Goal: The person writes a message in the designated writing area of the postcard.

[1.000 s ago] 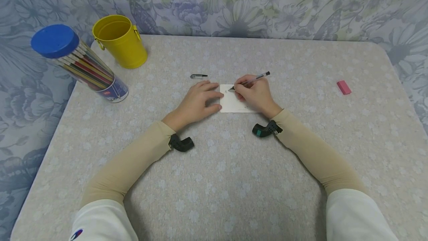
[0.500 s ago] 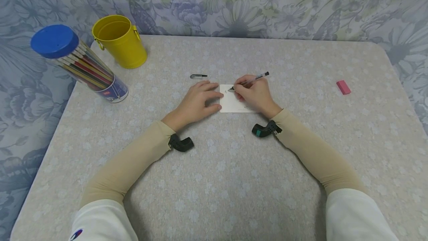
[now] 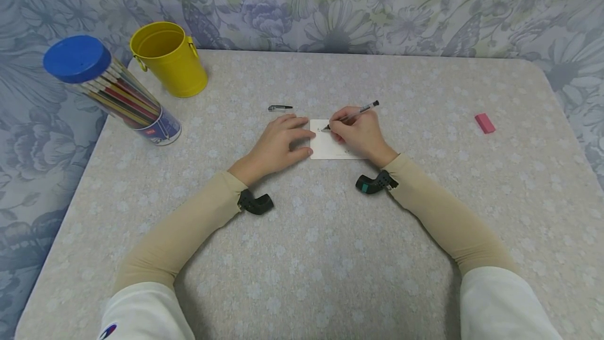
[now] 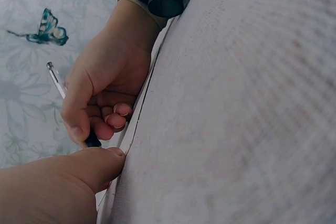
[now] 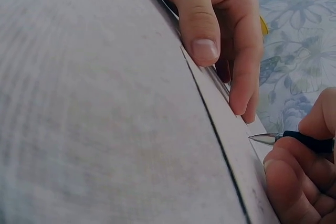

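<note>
A small white card (image 3: 327, 146) lies flat on the middle of the table (image 3: 330, 256). My right hand (image 3: 358, 133) pinches a black-gripped pen (image 3: 351, 115) with its tip on the card's upper left area; the pen tip (image 5: 262, 138) shows in the right wrist view. My left hand (image 3: 279, 143) lies flat beside the card, fingers relaxed, fingertips (image 5: 205, 51) touching the card's left edge (image 5: 220, 124). In the left wrist view, my right hand (image 4: 102, 98) curls round the pen (image 4: 58, 82) and my left thumb (image 4: 92, 169) rests by the card.
A pen cap (image 3: 280, 107) lies just beyond my left hand. A yellow bucket (image 3: 168, 58) and a blue-lidded clear tube of pencils (image 3: 113, 91) stand at the back left. A pink eraser (image 3: 485, 123) sits at the right. Floral cloth hangs behind.
The pen's upper end has shifted very slightly in my right hand. The left hand and card have not moved.
</note>
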Available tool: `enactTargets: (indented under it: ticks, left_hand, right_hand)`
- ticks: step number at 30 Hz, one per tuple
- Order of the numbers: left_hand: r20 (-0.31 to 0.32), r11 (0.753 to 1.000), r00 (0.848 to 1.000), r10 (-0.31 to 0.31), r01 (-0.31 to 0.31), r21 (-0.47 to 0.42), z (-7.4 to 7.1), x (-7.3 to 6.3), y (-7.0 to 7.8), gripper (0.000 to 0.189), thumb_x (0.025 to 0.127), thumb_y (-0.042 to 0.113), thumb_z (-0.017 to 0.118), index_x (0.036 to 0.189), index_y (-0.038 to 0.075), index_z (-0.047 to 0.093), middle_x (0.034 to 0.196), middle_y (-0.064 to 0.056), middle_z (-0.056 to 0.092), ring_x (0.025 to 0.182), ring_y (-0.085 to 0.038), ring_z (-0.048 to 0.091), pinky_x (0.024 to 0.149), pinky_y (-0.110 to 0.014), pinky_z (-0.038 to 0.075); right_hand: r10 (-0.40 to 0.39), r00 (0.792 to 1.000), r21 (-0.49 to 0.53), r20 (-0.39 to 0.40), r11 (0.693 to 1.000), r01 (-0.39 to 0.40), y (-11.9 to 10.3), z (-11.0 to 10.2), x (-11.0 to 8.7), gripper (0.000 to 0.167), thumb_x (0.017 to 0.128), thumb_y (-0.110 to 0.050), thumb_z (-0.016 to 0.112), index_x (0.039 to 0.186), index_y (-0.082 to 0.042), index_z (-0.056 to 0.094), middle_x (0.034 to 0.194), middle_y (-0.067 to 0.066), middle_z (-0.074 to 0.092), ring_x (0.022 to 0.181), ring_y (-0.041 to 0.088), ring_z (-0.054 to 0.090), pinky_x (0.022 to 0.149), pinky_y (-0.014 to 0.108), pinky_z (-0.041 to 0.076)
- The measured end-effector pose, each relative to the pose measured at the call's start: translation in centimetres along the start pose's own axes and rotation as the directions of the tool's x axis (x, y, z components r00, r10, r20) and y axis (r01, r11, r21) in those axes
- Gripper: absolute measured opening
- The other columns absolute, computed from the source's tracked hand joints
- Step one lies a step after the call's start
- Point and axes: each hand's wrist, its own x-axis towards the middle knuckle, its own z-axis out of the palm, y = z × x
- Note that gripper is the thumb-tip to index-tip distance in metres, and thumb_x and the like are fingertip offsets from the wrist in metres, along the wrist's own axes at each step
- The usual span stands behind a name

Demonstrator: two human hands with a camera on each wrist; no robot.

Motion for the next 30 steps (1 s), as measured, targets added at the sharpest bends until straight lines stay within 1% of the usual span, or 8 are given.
enactTargets:
  ticks: [3,7,12,21,30]
  left_hand:
    - [0.0,1.0,1.0,0.001,-0.001,0.002,0.03,-0.01,-0.02,0.037,0.093,0.026,0.074,0.125,0.008,0.073,0.149,-0.021,0.056,0.144,-0.044,0.044,0.121,-0.061,0.032]
    - [-0.001,1.0,1.0,0.0,0.0,0.002,0.01,0.0,0.01,0.037,0.093,0.026,0.074,0.125,0.008,0.073,0.149,-0.021,0.055,0.144,-0.044,0.044,0.122,-0.06,0.032]
    - [-0.001,1.0,1.0,-0.002,0.002,0.001,0.02,0.01,0.0,0.037,0.093,0.026,0.074,0.125,0.008,0.073,0.149,-0.02,0.055,0.144,-0.044,0.044,0.121,-0.061,0.032]
    - [-0.001,1.0,1.0,0.0,0.0,-0.001,0.11,-0.01,-0.08,0.037,0.093,0.026,0.074,0.125,0.008,0.073,0.149,-0.021,0.056,0.144,-0.044,0.044,0.122,-0.06,0.032]
    - [-0.006,1.0,1.0,0.006,-0.006,-0.001,0.09,-0.01,-0.03,0.037,0.092,0.026,0.074,0.125,0.007,0.073,0.148,-0.021,0.056,0.144,-0.044,0.044,0.122,-0.06,0.031]
  right_hand:
    - [-0.003,1.0,0.007,-0.003,1.0,0.003,0.08,0.02,0.0,0.012,0.089,-0.009,0.066,0.087,-0.004,0.077,0.061,0.006,0.067,0.049,0.007,0.055,0.049,0.018,0.041]
    - [0.0,1.0,0.024,-0.017,1.0,0.001,0.2,0.09,0.03,0.013,0.09,-0.009,0.066,0.086,-0.003,0.077,0.063,0.009,0.069,0.05,0.007,0.058,0.049,0.018,0.045]
    - [0.013,1.0,0.04,-0.023,0.999,-0.012,0.08,0.09,-0.04,0.013,0.09,-0.01,0.066,0.087,-0.002,0.076,0.064,0.007,0.07,0.05,0.007,0.06,0.05,0.018,0.049]
    - [0.018,1.0,0.07,-0.021,0.997,-0.016,0.08,0.12,-0.1,0.013,0.09,-0.009,0.066,0.089,0.0,0.076,0.065,0.009,0.07,0.05,0.007,0.061,0.05,0.019,0.051]
    - [0.022,1.0,0.058,-0.022,0.998,-0.021,0.19,0.13,0.03,0.014,0.09,-0.009,0.066,0.092,0.0,0.077,0.066,0.009,0.071,0.05,0.006,0.062,0.05,0.019,0.052]
